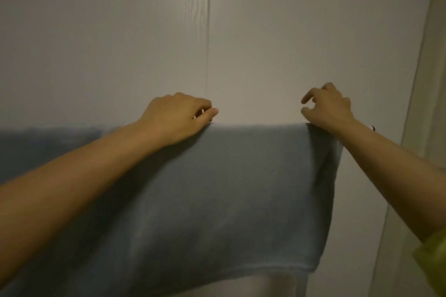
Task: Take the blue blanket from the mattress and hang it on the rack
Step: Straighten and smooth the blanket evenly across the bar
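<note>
Already the blue blanket (229, 176) drapes over what is probably the rack, hidden beneath it. Left hand (176, 118) pinches the top fold; right hand (325, 106) hovers half-open, holding nothing. Uneven overhang could drag it off.

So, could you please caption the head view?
Both hands, left hand and right hand, at the top fold of the draped blue blanket.

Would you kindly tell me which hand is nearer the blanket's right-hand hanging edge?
Right. The right hand sits at that corner of the blue blanket; the left hand rests nearer its middle.

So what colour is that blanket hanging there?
A plain, muted grey-blue blanket, no pattern visible; the head view shows it.
</note>
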`<action>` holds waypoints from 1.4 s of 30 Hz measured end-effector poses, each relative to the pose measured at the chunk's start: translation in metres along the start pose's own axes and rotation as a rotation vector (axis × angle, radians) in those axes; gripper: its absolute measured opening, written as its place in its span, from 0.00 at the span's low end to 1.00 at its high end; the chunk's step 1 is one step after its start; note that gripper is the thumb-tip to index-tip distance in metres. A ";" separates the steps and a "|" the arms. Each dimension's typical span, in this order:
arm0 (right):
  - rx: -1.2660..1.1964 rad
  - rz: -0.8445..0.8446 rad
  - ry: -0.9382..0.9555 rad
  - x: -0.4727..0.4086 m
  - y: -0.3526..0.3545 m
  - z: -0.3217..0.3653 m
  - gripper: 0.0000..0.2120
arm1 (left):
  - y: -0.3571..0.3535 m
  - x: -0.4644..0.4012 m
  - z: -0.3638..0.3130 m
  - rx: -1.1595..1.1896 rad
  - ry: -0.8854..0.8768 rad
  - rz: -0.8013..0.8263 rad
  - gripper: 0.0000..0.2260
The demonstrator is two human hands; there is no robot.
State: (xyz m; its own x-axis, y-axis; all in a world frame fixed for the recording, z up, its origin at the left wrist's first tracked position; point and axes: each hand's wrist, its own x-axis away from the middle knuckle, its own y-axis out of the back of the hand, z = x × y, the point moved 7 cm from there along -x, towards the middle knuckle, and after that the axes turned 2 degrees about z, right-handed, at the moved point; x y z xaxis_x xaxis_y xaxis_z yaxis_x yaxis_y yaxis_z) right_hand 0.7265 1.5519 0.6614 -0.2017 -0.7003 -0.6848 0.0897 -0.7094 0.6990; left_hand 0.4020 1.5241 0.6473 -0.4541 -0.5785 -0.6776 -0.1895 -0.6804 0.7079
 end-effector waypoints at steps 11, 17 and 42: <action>-0.079 0.081 0.266 0.061 -0.027 0.075 0.30 | -0.040 -0.007 0.002 0.169 0.247 0.514 0.31; 0.090 0.408 0.202 0.035 -0.040 0.072 0.29 | -0.055 -0.019 0.008 0.398 0.298 0.745 0.28; -0.004 -0.082 0.140 0.083 -0.015 0.082 0.22 | 0.056 0.190 0.200 -0.198 0.511 -0.117 0.23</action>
State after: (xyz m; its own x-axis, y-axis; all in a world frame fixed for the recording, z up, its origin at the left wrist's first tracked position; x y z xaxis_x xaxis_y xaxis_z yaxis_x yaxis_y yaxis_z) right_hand 0.6286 1.5108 0.6111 -0.0707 -0.6443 -0.7615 0.0822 -0.7645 0.6393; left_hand 0.1311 1.4656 0.5978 0.0489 -0.6052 -0.7945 -0.0239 -0.7960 0.6049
